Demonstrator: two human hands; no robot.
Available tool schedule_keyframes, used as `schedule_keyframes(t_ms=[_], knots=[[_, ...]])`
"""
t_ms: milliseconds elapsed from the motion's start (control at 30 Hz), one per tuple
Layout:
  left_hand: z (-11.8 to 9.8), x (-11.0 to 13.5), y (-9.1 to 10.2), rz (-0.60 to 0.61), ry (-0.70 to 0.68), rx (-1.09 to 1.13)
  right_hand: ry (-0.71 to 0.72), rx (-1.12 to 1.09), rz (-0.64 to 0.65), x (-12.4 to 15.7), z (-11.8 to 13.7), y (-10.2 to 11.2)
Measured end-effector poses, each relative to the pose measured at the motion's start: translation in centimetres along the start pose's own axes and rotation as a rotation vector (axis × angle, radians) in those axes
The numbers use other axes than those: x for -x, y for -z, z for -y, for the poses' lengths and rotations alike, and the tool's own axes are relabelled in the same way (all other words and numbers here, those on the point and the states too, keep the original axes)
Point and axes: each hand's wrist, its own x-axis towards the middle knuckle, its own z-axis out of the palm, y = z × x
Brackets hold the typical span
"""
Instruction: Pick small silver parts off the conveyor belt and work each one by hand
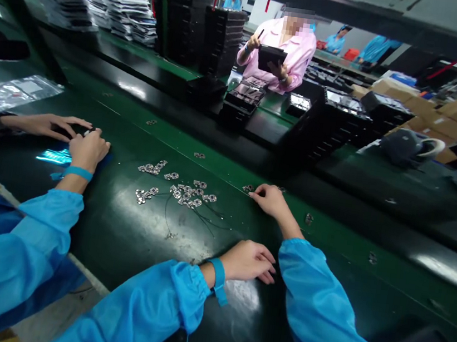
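My right hand (271,201) reaches over the green strip with its fingers pinched. At its fingertips is a small circuit board (247,188), which the thumb and forefinger appear to grip. My left hand (247,261), a blue strap around its wrist, rests low over the dark tabletop with nothing in it, its fingers loosely stretched. Left of my hands lies a loose cluster of small silvery circuit boards (186,192). Thin dark wires (206,220) trail from some of them. Another small board (308,219) sits on the strip to the right of my right wrist.
At the left, a co-worker's hands (88,151) handle something small beside a shiny blue sheet (54,155). Behind the strip stand stacks of black trays (329,122). A person in pink (301,49) holds a dark device across the line. Clear plastic bags (20,90) lie far left.
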Motion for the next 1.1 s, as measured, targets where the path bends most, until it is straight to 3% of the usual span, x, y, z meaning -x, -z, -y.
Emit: schedule_keyframes(t_ms=[100,233,367,500,633,767,1100], knots=[[-0.1,0.0,-0.2,-0.01,0.026,0.025,-0.031,-0.007,0.013,-0.4,1.1,-0.8],[-1.1,0.6,-0.5,-0.069,0.032,0.117,-0.013,-0.04,-0.05,0.9,2.0,0.3],[-3.1,1.5,-0.2,-0.179,-0.051,0.321,0.04,-0.254,-0.198,6.2,2.9,2.6],[-4.4,1.9,0.2,-0.201,0.01,0.494,0.074,-0.337,-0.183,13.4,3.5,5.1],[-4.2,2.0,0.0,-0.144,-0.007,0.351,0.124,-0.292,-0.108,18.9,3.3,6.2],[-3.3,2.1,-0.6,-0.101,-0.035,0.132,0.073,-0.254,-0.073,22.1,2.3,5.6],[-2.5,1.9,-1.1,-0.091,-0.063,-0.035,0.101,-0.225,-0.133,23.7,1.3,5.2]])
